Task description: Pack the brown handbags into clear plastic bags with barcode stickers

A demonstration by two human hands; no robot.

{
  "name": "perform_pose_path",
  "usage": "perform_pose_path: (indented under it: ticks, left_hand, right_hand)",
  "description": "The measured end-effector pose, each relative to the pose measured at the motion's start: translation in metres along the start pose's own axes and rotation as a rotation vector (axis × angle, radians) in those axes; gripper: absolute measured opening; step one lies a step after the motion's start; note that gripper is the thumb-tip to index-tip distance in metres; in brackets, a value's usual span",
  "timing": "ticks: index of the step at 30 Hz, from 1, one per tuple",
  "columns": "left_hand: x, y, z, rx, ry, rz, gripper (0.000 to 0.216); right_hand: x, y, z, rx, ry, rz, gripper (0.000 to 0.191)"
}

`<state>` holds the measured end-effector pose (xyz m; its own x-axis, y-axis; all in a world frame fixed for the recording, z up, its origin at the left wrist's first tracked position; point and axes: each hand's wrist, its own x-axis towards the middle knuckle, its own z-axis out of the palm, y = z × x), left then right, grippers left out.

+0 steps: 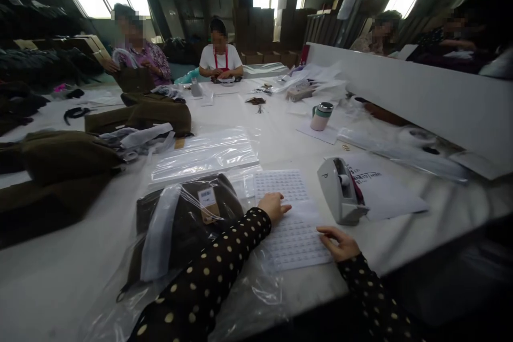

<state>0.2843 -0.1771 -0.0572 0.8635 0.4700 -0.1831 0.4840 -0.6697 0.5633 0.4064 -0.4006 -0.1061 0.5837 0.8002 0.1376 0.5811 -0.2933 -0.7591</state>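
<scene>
A white sheet of printed labels (296, 240) lies on the table in front of me, with a blank band across its middle. Over its upper part rests my left hand (274, 208), fingers partly bent, thumb and forefinger apart, nothing visible between them. My right hand (340, 244) is at the sheet's right edge with its fingers stretched out and apart. Left of the sheet, a dark olive bag (184, 214) lies in a clear plastic bag (256, 283). A white strip (160, 235) crosses it, and a tag (208, 204) with a printed label shows through the plastic.
Right of the sheet stands a tape dispenser (340, 192) beside a paper with handwriting (385, 184). Beyond are a lidded mug (321, 116) and flat plastic bags (208, 152). More olive bags (68, 160) are piled at left. A white partition (420, 91) edges the right. Several co-workers sit farther off.
</scene>
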Motion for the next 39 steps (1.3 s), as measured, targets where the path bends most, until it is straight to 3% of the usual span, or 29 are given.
perform_pose_path:
  ticks: [4, 9, 13, 16, 20, 25, 29, 39]
  left_hand:
    - [0.024, 0.006, 0.013, 0.093, -0.109, -0.043, 0.067]
    - [0.038, 0.016, 0.017, 0.138, -0.243, 0.023, 0.051]
    - [0.039, 0.020, 0.019, 0.156, -0.272, 0.010, 0.075]
    - [0.037, 0.022, 0.019, 0.132, -0.353, -0.006, 0.059]
    - [0.038, 0.025, 0.009, -0.005, -0.484, 0.024, 0.032]
    - [0.041, 0.025, -0.006, -0.300, -0.702, 0.060, 0.035]
    - [0.041, 0.022, -0.005, -0.522, -0.834, 0.073, 0.037]
    - [0.043, 0.000, 0.021, -0.836, -0.870, -0.011, 0.036]
  right_hand:
    - [0.009, 0.024, 0.009, -0.055, 0.147, -0.013, 0.026]
    - [0.008, 0.031, 0.017, -0.121, 0.192, -0.069, 0.024]
    - [0.008, 0.030, 0.017, -0.137, 0.213, -0.131, 0.025]
    - [0.007, 0.028, 0.019, -0.181, 0.239, -0.179, 0.023]
    - [0.007, 0.019, 0.014, -0.207, 0.260, -0.264, 0.018]
    - [0.016, -0.006, -0.010, -0.324, 0.255, -0.526, 0.012]
    - [0.026, -0.020, -0.019, -0.468, 0.207, -0.680, 0.012]
    - [0.031, -0.026, -0.011, -0.395, 0.107, -0.840, 0.015]
